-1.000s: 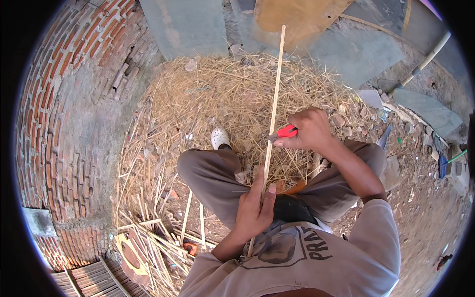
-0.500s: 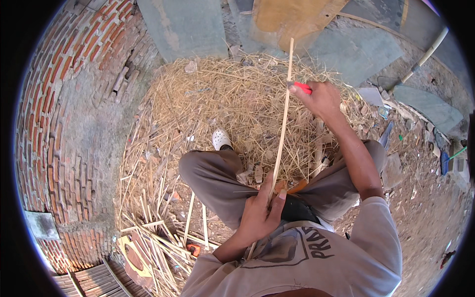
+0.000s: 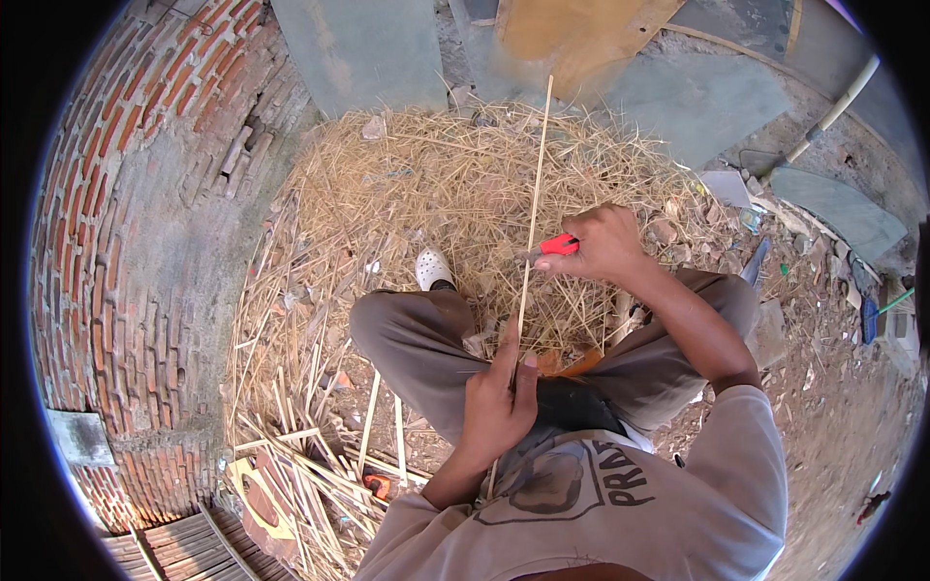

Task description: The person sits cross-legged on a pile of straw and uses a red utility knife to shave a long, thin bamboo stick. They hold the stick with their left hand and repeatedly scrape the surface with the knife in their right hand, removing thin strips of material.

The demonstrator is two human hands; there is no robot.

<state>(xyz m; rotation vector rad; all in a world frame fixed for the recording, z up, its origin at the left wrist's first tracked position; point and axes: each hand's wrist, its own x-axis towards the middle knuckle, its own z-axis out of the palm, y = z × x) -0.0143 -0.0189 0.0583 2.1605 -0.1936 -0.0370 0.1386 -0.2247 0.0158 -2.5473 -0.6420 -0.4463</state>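
A long, thin bamboo strip (image 3: 539, 165) stands out from my lap toward the far side, leaning slightly to the right at its top. My left hand (image 3: 497, 402) is closed round its lower part, close to my belly; the strip's near end shows below the wrist. In my right hand (image 3: 605, 242) is a red-handled knife (image 3: 560, 245), gripped with the thumb along the handle. Its short dark blade meets the strip about midway along, or lies just beside it. A dark pad or cloth (image 3: 578, 407) covers my lap under the left hand.
Pale shavings (image 3: 436, 174) form a broad heap beyond my crossed legs. Several cut strips (image 3: 300, 465) lie at lower left, with an orange and black tool (image 3: 377, 485) among them. A brick wall (image 3: 126, 290) rises at left; grey sheets (image 3: 368, 58) lean at the back.
My right hand and the knife have come down along the strip toward me. The strip has turned, showing a narrower face, and has shifted left along with my left hand.
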